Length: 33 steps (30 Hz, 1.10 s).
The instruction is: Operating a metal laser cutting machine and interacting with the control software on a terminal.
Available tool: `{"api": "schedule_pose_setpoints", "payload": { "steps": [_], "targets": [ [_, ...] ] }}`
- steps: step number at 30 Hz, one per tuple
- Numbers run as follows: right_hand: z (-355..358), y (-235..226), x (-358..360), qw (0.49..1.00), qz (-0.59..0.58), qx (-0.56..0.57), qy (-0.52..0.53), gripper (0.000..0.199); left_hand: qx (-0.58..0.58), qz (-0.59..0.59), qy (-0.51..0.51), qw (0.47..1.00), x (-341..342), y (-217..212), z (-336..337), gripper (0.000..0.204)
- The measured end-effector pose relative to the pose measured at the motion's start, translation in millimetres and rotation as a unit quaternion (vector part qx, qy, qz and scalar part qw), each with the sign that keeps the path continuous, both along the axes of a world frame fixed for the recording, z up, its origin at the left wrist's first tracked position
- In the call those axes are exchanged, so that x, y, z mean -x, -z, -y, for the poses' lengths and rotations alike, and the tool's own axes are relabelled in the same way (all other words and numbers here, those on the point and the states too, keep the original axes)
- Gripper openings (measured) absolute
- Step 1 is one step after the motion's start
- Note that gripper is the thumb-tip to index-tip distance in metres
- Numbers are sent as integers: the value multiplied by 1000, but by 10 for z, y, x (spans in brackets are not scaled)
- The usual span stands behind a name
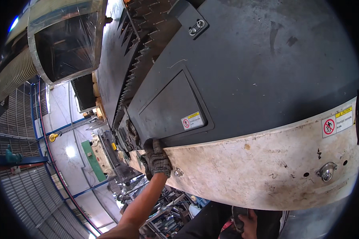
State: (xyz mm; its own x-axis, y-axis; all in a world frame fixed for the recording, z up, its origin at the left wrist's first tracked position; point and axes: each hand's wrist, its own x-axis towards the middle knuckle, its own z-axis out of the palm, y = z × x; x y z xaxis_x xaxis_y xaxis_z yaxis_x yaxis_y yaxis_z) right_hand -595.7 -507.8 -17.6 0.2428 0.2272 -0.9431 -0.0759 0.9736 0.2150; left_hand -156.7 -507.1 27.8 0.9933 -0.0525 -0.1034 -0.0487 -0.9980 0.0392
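My left hand [158, 157], in a grey knit work glove, holds the top edge of the cream side panel [227, 167] of a large machine. Its fingers bend over onto the dark metal top [243, 83]. Just beyond lies a raised rectangular hatch [167, 103] with a caution sticker [192, 120] at its corner. Low in the picture, below the panel, my right hand [250, 225] is bare. Its fingers close round a dark oblong object [238, 219] whose kind I cannot make out.
Rows of pointed metal teeth [137, 65] run along the machine's far left side. A plastic-covered hood [66, 47] with a ribbed hose [18, 73] hangs upper left. A yellow hoist hook [53, 137] dangles on a chain. Cluttered metal parts [167, 211] lie below the panel. A round lock [327, 172] protrudes at right.
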Motion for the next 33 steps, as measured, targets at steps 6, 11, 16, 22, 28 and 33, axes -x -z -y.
{"api": "schedule_pose_setpoints", "payload": {
  "steps": [6, 11, 16, 22, 28, 33],
  "targets": [
    [107, -60, -113, 999, 36, 1, 14, 33, 49, 21, -26, 998, -53, -41, -5, 51],
    [17, -95, -203, 999, -31, 2, 20, 33, 87, 61, -9, 994, -114, 42, -193, 48],
    [-216, 63, 11, 1000, 29, 3, 12, 38, 64, 17, -33, 997, -54, -18, -68, 52],
    [-161, 2, -114, 999, 31, 9, 14, 48, 58, 19, -25, 998, -102, -8, -164, 54],
    [56, -95, -218, 995, 83, 50, -8, 49, 65, 87, 5, 994, -76, 44, -193, 49],
    [-94, -39, -82, 970, 127, 179, -107, 49, 96, 101, -9, 990, -39, 26, -71, 44]
  ]
}}
